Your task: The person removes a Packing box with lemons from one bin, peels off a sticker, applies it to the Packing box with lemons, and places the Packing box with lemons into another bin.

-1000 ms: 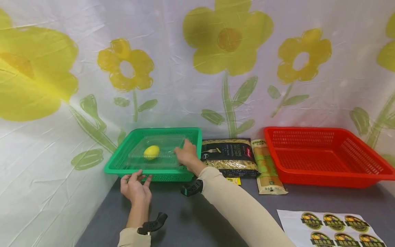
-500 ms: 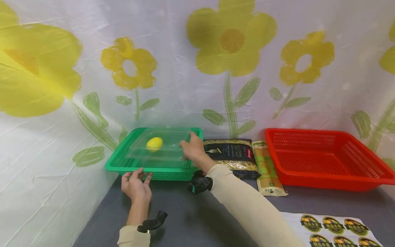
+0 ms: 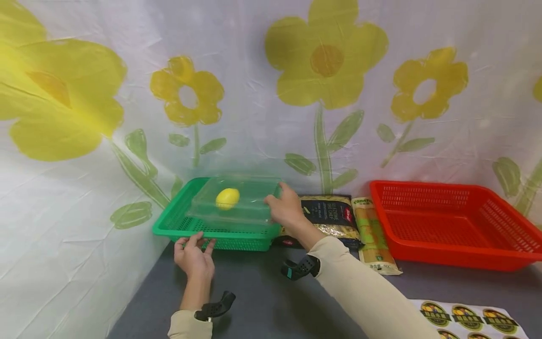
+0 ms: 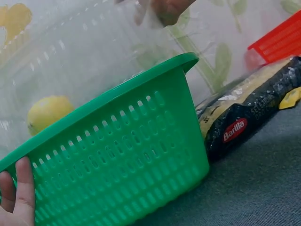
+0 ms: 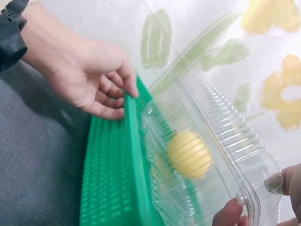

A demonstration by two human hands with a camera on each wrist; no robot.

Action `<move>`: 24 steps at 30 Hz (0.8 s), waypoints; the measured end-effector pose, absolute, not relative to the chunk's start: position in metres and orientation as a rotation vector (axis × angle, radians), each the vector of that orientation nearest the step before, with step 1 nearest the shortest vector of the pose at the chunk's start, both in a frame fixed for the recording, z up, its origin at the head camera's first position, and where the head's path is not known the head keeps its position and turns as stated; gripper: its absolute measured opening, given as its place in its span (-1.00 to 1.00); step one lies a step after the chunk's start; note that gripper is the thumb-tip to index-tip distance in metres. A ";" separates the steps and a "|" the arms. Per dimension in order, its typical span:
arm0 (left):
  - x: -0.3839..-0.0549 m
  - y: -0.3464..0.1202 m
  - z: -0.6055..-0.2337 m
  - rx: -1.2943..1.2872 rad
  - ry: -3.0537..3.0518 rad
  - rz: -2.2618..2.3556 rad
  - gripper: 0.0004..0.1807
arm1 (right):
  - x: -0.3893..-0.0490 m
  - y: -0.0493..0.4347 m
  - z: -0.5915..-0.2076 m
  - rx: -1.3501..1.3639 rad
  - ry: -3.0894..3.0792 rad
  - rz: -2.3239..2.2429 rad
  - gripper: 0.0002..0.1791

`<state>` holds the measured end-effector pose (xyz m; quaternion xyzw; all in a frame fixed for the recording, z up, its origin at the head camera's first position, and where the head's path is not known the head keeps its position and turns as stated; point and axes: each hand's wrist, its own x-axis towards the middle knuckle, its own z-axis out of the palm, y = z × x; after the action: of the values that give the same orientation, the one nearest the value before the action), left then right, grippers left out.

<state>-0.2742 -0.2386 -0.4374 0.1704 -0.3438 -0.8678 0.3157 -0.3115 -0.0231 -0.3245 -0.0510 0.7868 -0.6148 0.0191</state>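
Note:
My right hand (image 3: 290, 212) pinches the right end of a clear plastic clamshell box (image 3: 254, 207), thumb and fingers at its edge. Inside the box lies a yellow lemon (image 3: 227, 198), showing through the ribbed plastic in the right wrist view. The box is tilted and raised above the green basket (image 3: 241, 234), still overlapping it in the head view. At the basket's front rim my left hand (image 3: 196, 259) grips the edge, thumb and fingers on either side of it, as the right wrist view shows (image 5: 89, 75).
Right of the green basket lies a dark bag of pasta (image 3: 326, 212), with a long yellow-green packet (image 3: 372, 235) beside it. A red basket (image 3: 440, 252) stands further right. A sheet of round stickers (image 3: 466, 318) lies near the front. A flowered cloth hangs behind.
My right hand has lifted the box with the lemon up from inside the green basket and slightly to the right. The left hand stays at the rim. The head view has shifted a little.

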 end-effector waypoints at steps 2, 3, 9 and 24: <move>-0.275 -0.238 -0.438 0.455 -0.914 -2.283 -0.75 | -0.307 -0.018 -0.325 -0.149 2.421 -1.949 -0.22; -0.275 -0.237 -0.438 0.456 -0.918 -2.282 -0.75 | -0.305 -0.015 -0.325 -0.143 2.408 -1.967 -0.21; -0.276 -0.236 -0.439 0.449 -0.917 -2.284 -0.75 | -0.293 0.004 -0.327 -0.105 2.338 -2.063 -0.25; -0.274 -0.240 -0.438 0.459 -0.905 -2.316 -0.75 | -0.267 0.061 -0.328 -0.094 2.233 -2.179 -0.24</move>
<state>-0.2743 -0.2402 -0.4378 0.1730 -0.3414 -0.8732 0.3018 -0.2669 0.0609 -0.3276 -0.0301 0.7153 -0.6981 0.0103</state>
